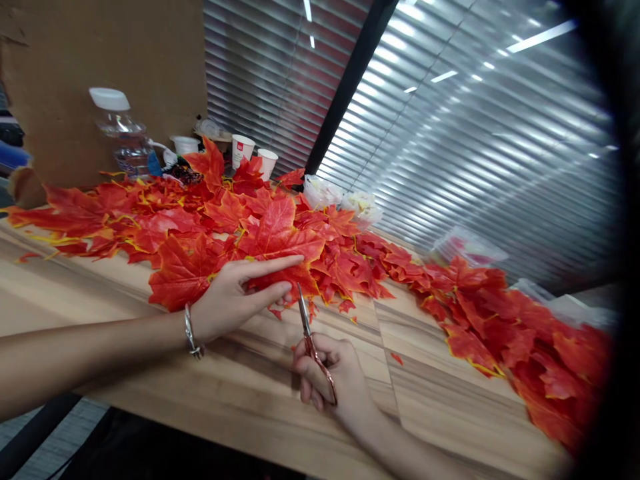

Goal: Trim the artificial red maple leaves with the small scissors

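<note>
Leaf (285, 233) at the near edge of the pile (225, 212) appears pinched by the left hand (227, 300), while the right hand (337, 373), in front of the pile, grips scissors (308, 337); trimming seems the step, the next cut calling for steady holding.

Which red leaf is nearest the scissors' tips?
The large leaf held in the left hand: the scissors point at its lower edge; the other leaves lie farther off.

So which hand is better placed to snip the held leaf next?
Probably the right hand: it holds the scissors, their tips close to the red leaf. The left hand appears to hold that leaf, leaving it better suited to steadying.
</note>
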{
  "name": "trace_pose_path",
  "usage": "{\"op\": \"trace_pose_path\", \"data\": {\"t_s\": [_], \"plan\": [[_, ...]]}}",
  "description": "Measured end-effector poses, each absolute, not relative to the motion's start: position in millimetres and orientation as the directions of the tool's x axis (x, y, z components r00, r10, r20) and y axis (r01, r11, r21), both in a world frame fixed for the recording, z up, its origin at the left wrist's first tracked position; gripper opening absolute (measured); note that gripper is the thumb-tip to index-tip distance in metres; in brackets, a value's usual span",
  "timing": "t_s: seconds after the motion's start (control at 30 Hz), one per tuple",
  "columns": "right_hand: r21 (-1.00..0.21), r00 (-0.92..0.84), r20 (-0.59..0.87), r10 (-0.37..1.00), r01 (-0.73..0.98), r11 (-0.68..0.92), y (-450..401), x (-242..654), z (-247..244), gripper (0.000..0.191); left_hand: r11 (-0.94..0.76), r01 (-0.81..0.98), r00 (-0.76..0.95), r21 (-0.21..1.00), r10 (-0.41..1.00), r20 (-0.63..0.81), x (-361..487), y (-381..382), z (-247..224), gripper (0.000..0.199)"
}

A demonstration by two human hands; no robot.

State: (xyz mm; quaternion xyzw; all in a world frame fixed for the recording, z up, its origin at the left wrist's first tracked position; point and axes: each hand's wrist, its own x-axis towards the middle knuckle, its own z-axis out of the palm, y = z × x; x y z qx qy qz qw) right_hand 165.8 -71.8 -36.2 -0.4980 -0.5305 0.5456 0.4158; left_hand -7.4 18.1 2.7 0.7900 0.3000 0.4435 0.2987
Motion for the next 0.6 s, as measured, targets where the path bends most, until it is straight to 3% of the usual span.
{"op": "trace_pose_path", "data": {"t_s": [0.27,0.6], "plan": [[-0.992,-0.152,-0.124,0.981,0.052,-0.117,-72.2,163.2,-35.2,0.038,-0.650,0.195,0.426,0.735,0.731,0.533,-6.3,17.7,3.3,0.041],[-0.999,-0.197,-0.051,0.979,0.007,-0.050,-70.8,168.1,-41.6,0.049,-0.662,0.192,0.443,0.724,0.717,0.538,-6.8,16.6,6.1,0.041]]}}
